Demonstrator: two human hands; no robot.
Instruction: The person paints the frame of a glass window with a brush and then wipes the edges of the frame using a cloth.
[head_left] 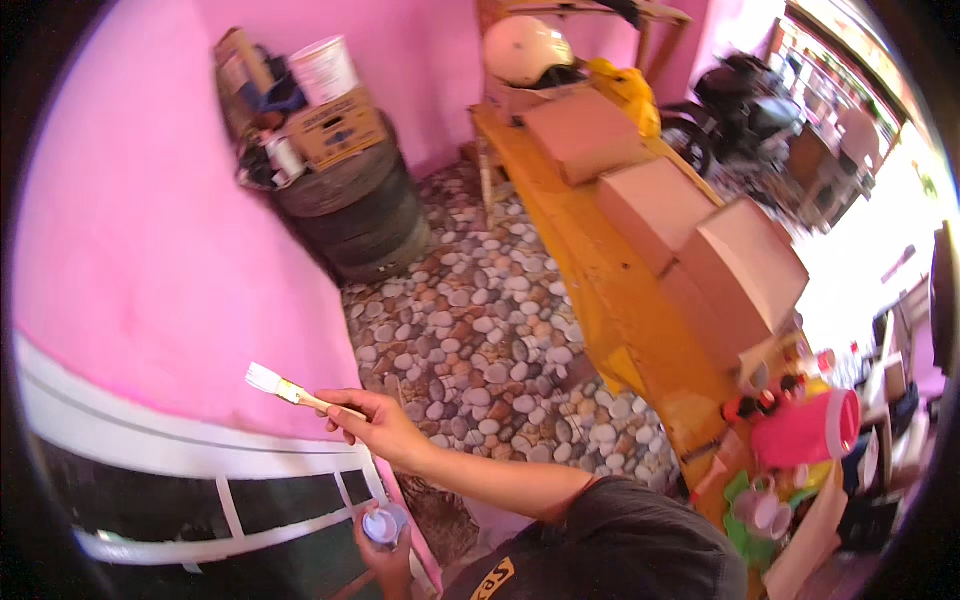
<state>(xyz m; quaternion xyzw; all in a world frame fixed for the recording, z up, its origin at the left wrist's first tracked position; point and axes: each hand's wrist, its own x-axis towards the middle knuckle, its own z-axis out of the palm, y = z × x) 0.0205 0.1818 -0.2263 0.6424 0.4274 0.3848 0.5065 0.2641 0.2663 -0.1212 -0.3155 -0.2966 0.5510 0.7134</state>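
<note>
My right hand (372, 425) is closed round the wooden handle of a paintbrush (290, 391). White bristles point up and left, close in front of the pink wall (190, 300); I cannot tell whether they touch it. Lower down, my left hand (388, 562) grips a small cup (383, 524) with white paint inside. Beside the cup lies a white window frame (230, 507) with dark panes, set below the pink wall.
A long orange-yellow table (560, 230) carries cardboard boxes (740, 270), a cream helmet (527, 50) and a pink jug (805, 428). Stacked tyres (365, 215) hold a carton (335, 128) and a white bucket (323, 70). A motorcycle (745, 100) stands beyond the table.
</note>
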